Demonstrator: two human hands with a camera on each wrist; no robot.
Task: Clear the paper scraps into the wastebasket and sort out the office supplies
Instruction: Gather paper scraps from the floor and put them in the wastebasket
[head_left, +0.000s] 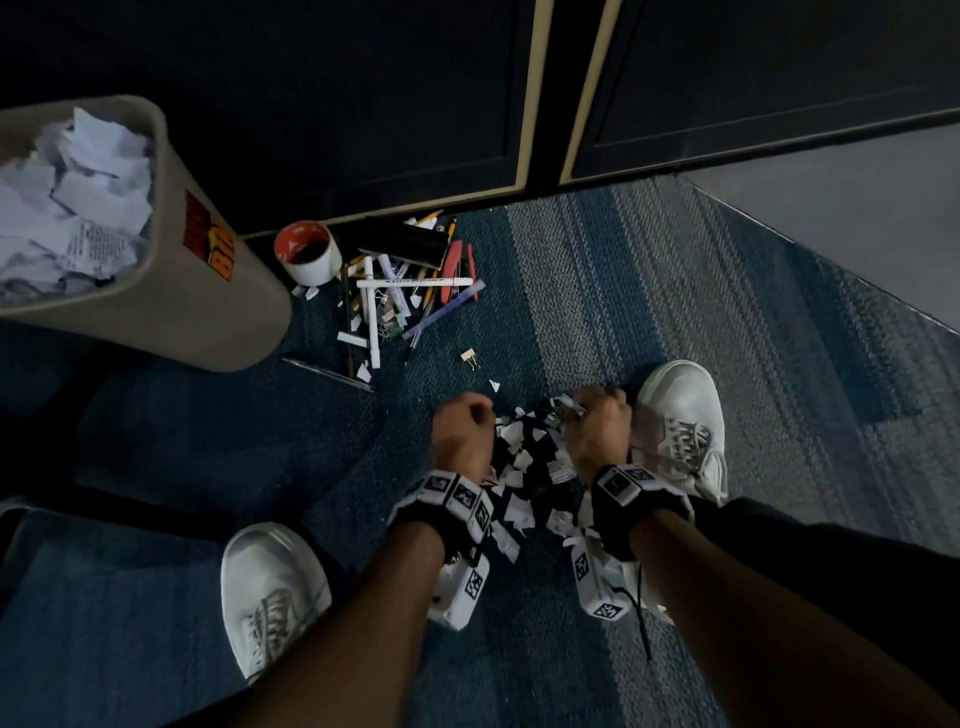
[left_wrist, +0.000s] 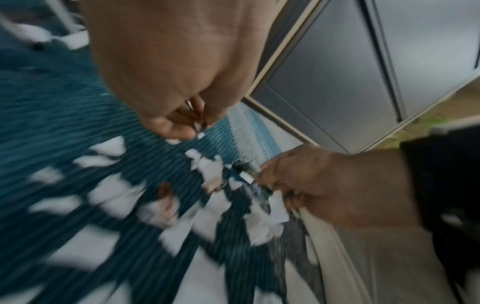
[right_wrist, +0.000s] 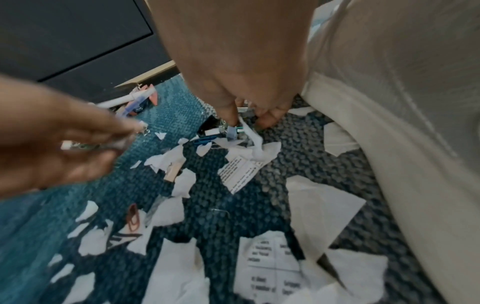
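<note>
Down on the blue carpet (head_left: 218, 447), 2 hands work over a scatter of torn paper scraps (head_left: 519, 470) lying between 2 white shoes, the left shoe (head_left: 270, 592) near the bottom edge and the right shoe (head_left: 680, 421) just beside the right hand. The scraps are too many and too overlapped to count exactly; well over 10 show in the right wrist view, 2 of the larger ones carrying printed text. The left hand (head_left: 462, 428) has its fingers curled in and pinching a few small clips and a bit of white paper; blur keeps me from counting them. The right hand (right_wrist: 249, 86) has thumb and fingertips pressed together on the carpet, pinching a white scrap amid a small cluster of binder clips (right_wrist: 221, 131). Loose among the scraps lie 1 pink binder clip (right_wrist: 172, 171) and 1 copper paper clip (right_wrist: 133, 218). Farther off, 1 beige wastebasket (head_left: 208, 312) stands at the left, already holding crumpled paper. Just right of it sits 1 tape roll (head_left: 307, 252), and beside that a heap of pens (head_left: 410, 291) and other supplies, not countable, against the dark cabinet (head_left: 395, 104). Between heap and hands lies 1 lone binder clip (head_left: 470, 357).
</note>
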